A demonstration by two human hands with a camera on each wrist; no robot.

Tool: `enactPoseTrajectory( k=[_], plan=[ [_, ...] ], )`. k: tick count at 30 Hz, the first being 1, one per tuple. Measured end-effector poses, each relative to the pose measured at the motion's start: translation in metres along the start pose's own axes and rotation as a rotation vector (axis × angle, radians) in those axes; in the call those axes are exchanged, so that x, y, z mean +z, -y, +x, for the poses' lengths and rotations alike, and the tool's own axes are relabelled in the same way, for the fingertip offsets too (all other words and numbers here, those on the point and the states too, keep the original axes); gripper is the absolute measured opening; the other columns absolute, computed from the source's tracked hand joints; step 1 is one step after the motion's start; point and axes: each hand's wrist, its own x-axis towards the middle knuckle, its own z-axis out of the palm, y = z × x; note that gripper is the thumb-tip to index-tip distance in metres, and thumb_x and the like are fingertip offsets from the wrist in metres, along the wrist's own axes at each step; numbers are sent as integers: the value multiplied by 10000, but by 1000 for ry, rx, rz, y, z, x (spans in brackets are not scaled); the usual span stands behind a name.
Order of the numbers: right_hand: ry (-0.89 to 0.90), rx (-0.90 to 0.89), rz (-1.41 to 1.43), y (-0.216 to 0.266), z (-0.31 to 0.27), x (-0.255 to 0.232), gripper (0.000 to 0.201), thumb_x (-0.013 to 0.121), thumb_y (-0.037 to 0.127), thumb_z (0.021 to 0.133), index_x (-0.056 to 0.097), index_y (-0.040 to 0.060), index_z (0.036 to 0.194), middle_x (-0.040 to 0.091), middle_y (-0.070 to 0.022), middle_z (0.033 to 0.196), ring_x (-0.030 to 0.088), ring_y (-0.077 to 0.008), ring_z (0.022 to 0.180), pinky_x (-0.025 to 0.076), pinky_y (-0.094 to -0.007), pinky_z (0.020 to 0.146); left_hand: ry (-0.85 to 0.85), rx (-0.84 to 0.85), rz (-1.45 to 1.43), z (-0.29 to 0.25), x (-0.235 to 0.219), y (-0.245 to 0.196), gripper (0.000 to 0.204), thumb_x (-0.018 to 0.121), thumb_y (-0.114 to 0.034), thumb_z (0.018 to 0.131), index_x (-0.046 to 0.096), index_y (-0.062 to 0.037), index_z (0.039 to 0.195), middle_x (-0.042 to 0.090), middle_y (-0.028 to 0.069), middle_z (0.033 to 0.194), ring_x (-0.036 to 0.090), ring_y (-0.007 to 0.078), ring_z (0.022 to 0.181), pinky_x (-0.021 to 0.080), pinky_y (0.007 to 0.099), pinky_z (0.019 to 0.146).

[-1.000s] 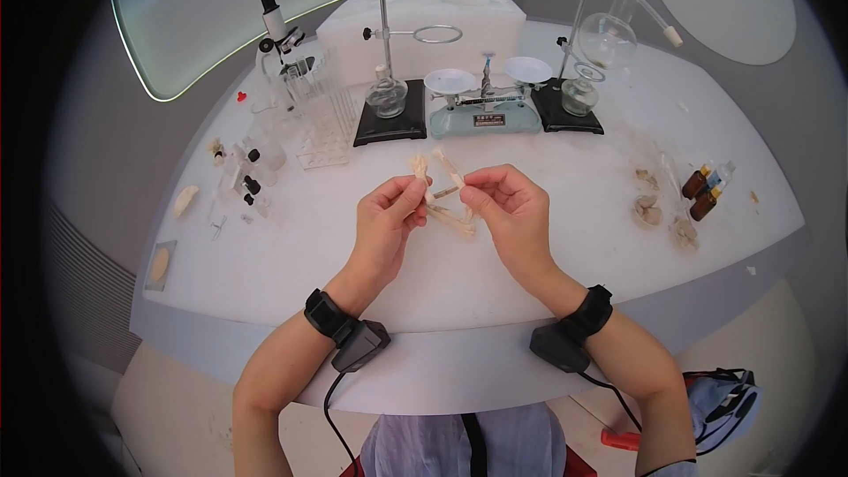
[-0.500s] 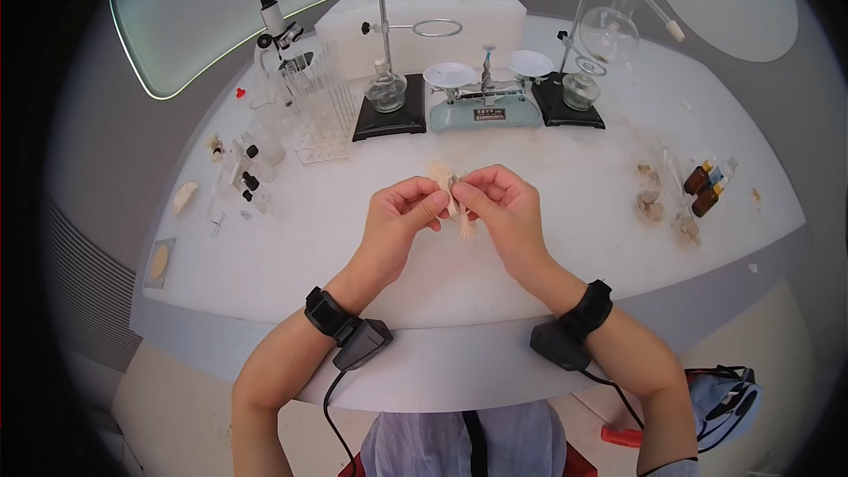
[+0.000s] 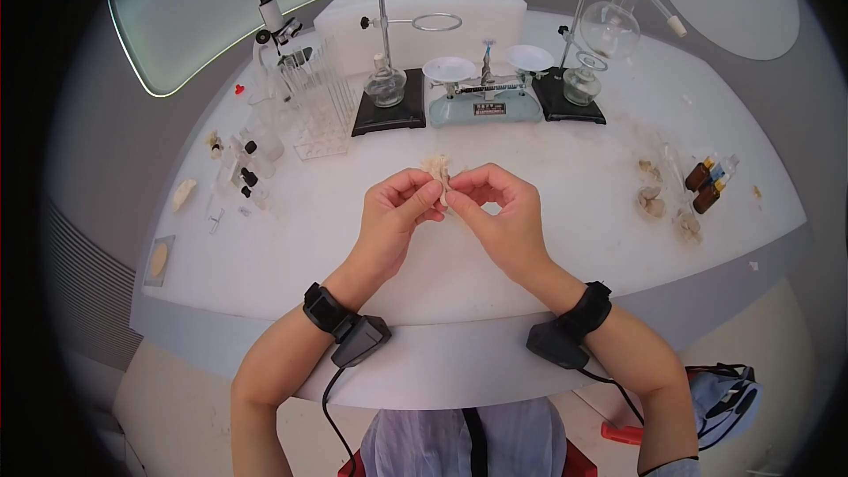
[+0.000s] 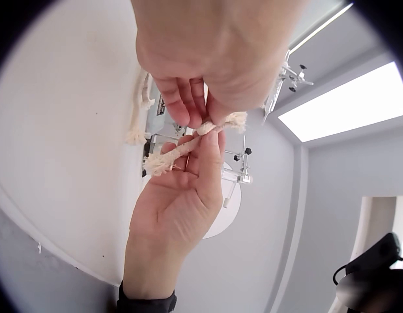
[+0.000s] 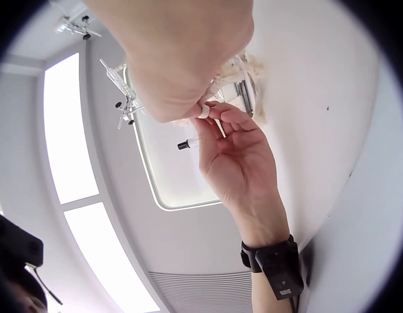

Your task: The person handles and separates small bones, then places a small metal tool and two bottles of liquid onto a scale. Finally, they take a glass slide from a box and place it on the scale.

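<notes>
Both hands meet above the table's middle, fingertips close together. In the head view my left hand (image 3: 393, 221) pinches a pale cotton cord (image 3: 435, 164) with a frayed, tufted end fanning out above the fingers. Thumb and fingers of my right hand (image 3: 508, 216) pinch the same cord from the other side. The left wrist view shows the cord (image 4: 177, 151) slanting between the fingertips, frayed at both ends, a loop of it (image 4: 206, 128) round its middle. A second frayed cord (image 4: 137, 114) shows behind the hands there. Fingers hide part of the cord.
Behind the hands stand a balance (image 3: 486, 108), two glass spirit lamps (image 3: 385, 88) on black stand bases, and a test tube rack (image 3: 322, 141). Dropper bottles (image 3: 251, 178) lie left, brown bottles (image 3: 707, 197) right. A round-bottom flask (image 3: 609, 31) hangs at back right.
The hands were farther apart, with cord pieces spread between them; they have come together and the cord is bunched at the fingertips. The right hand has shifted slightly left.
</notes>
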Motion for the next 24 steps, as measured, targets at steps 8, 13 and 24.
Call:
enactPoseTrajectory(
  k=[8,13,24],
  plan=[
    [-42,-91,-73,-3,1,-2,93,725,125,851,682,44,833,698,-40,835,636,-131,763,464,-275,672,-7,79,103,0,-2,2,101,690,-129,923,674,-44,973,667,6,871,583,79,767,459,238,687],
    [-9,-1,91,-4,4,-2,82,733,68,842,675,13,853,699,-44,824,635,-106,725,500,-241,655,-46,117,169,1,-2,3,93,735,-103,878,707,-19,908,669,9,791,570,63,692,462,215,635],
    [48,213,317,-3,8,-9,94,718,27,866,669,-25,927,698,-71,842,630,-83,716,519,-210,656,-83,198,371,-5,7,-6,79,686,-74,904,693,-4,867,629,4,783,560,73,695,454,223,656]
  ],
)
